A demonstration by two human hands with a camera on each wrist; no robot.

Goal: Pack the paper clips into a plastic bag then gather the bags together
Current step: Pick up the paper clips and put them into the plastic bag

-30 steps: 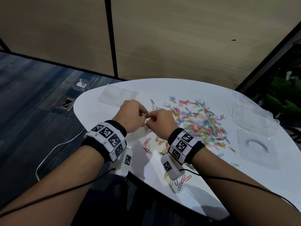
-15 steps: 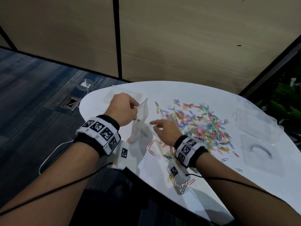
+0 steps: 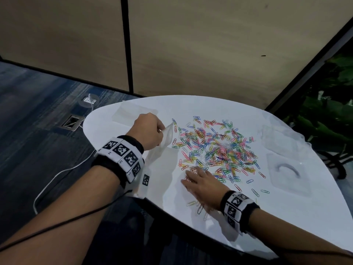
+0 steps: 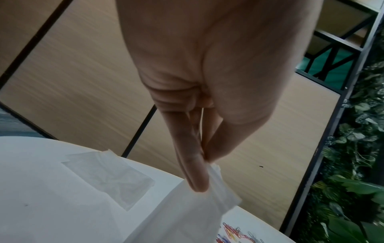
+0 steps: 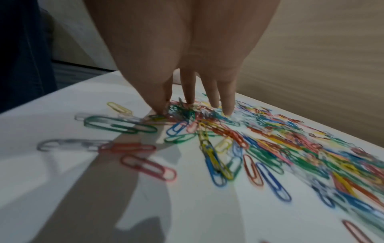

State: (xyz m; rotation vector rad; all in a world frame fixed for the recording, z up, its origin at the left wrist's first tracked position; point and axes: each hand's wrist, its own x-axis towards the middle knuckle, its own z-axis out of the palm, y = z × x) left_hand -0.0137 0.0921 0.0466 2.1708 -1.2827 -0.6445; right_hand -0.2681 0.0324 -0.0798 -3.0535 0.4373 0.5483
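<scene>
A wide scatter of coloured paper clips [image 3: 215, 150] covers the middle of the white round table [image 3: 286, 217]. My left hand [image 3: 159, 131] pinches the top edge of a small clear plastic bag [image 3: 166, 139], which hangs down to the table just left of the pile. The left wrist view shows thumb and fingers [image 4: 197, 172] closed on the bag [image 4: 187, 213] at its mouth. My right hand [image 3: 192, 174] lies palm down at the near edge of the pile. Its straight fingertips [image 5: 190, 101] press on the paper clips [image 5: 259, 144].
Flat empty bags [image 3: 131, 113] lie at the table's back left, also seen as the flat bags [image 4: 110, 179] beyond my fingers. More clear bags [image 3: 278, 138] and a clear packet with a dark curved piece [image 3: 288, 171] lie at the right. Loose clips [image 3: 198, 206] sit near the front edge. Plants stand to the right.
Both hands held the bag together; the right hand let go and moved down to the near side of the clip pile. The left hand carried the bag up and farther back.
</scene>
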